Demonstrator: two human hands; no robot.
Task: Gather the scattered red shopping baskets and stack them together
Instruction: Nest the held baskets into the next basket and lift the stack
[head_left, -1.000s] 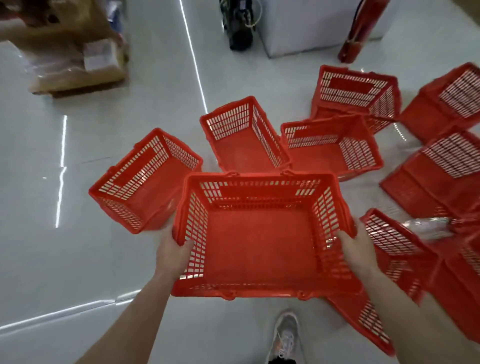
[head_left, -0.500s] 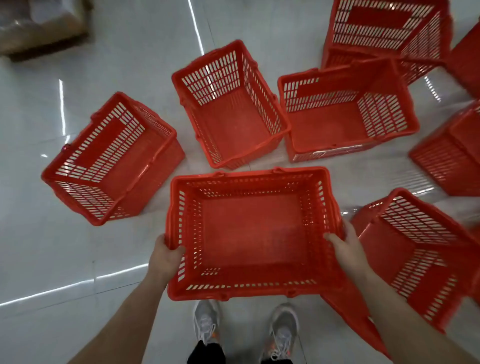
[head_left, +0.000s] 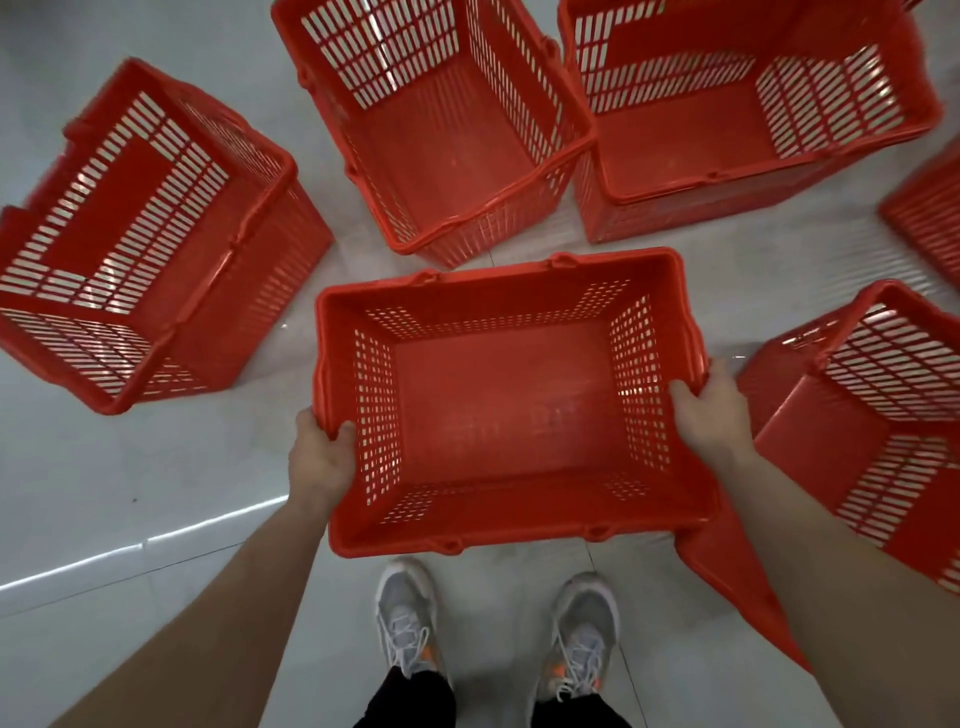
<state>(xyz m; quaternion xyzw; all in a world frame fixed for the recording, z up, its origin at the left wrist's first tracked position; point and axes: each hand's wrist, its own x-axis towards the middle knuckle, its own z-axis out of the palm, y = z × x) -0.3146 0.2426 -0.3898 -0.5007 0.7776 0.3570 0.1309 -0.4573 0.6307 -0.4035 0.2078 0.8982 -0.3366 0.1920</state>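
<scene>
I hold a red shopping basket (head_left: 509, 410) upright and level in front of me, open side up. My left hand (head_left: 319, 457) grips its left rim and my right hand (head_left: 709, 413) grips its right rim. Around it on the floor lie other red baskets: one tipped on its side at the left (head_left: 150, 234), one tilted at the top middle (head_left: 441, 124), one at the top right (head_left: 748, 119), and one on its side at the right (head_left: 872, 431). A further basket's edge (head_left: 930, 218) shows at the far right.
The floor is pale, glossy tile (head_left: 130, 493) with a bright reflected strip at the lower left. My two grey sneakers (head_left: 498, 629) stand just below the held basket. Baskets ring the space ahead on three sides.
The view has tilted down and closed in on the baskets; the boxes and objects at the back have left the frame. Both hands keep the same grip, and the held basket now looks level.
</scene>
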